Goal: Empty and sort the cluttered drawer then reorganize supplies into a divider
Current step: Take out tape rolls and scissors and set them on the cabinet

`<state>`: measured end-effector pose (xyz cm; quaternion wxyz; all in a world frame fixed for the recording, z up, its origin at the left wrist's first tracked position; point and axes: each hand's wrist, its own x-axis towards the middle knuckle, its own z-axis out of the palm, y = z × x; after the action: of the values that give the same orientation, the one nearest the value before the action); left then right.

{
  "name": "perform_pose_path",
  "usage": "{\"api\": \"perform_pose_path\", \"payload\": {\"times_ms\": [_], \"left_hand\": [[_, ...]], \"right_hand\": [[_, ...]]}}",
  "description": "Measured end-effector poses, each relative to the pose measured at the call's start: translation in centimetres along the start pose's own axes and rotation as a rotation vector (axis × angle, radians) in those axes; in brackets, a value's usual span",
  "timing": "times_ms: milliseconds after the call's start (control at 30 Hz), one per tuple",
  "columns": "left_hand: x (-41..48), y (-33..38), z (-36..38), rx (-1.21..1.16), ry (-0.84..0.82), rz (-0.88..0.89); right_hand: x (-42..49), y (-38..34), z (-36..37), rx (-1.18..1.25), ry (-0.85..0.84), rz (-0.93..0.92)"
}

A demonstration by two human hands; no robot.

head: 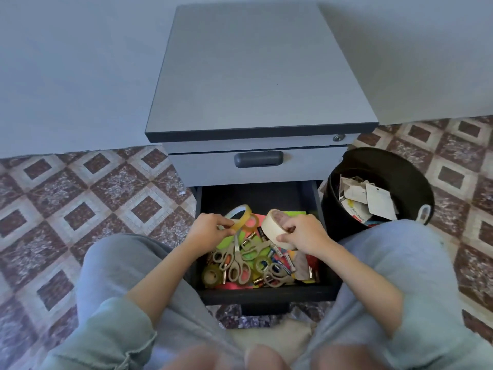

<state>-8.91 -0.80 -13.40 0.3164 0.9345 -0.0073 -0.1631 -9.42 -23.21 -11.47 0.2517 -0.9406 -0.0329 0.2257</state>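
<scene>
We look down at an open drawer low in a grey cabinet. The drawer is pulled out between two knees in grey trousers.

The left hand pinches a thin yellow tape ring by its near edge. The ring is tilted up over the back left part of the drawer. The right hand grips a fat cream tape roll. Some fingers are curled into the hole of the roll and the thumb is on the outside. This roll is held over the back right part of the drawer. The two tapes are near each other but do not touch.

Under the hands the drawer is full of mixed things. We see some scissors with pale handles lying across each other. Small batteries lie among them. A little clear tape roll sits in the front left corner. Bright sheets of paper, green, pink and yellow, lie under it all.

The drawer above is shut and has a dark handle. A black bin stands on the tiled floor just to the right of the cabinet. It holds torn paper scraps.
</scene>
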Motion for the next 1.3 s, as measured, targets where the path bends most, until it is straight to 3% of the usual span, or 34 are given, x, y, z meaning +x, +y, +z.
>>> {"api": "perform_pose_path", "payload": {"times_ms": [133,400,567,867,1167,1300], "left_hand": [[-1.1,2.2,-2.4,0.095,0.102,0.13],[-3.1,6.9,-9.7,0.084,0.469,0.477],[-2.8,9.4,-13.2,0.102,0.564,0.608],[5.9,9.9,-15.4,0.207,0.461,0.254],[11.6,10.4,-16.7,0.242,0.487,0.179],[13.5,10.4,-17.7,0.236,0.482,0.151]], "right_hand": [[-1.6,-1.9,-3.1,0.143,0.073,-0.108],[-4.3,-7.0,-11.9,0.265,0.449,-0.415],[-4.2,-7.9,-15.1,0.316,0.617,-0.508],[1.1,-10.1,-16.9,0.225,0.645,-0.443],[1.3,-7.6,-17.0,0.277,0.641,-0.405],[0.7,-5.7,-19.2,0.342,0.714,-0.371]]}}
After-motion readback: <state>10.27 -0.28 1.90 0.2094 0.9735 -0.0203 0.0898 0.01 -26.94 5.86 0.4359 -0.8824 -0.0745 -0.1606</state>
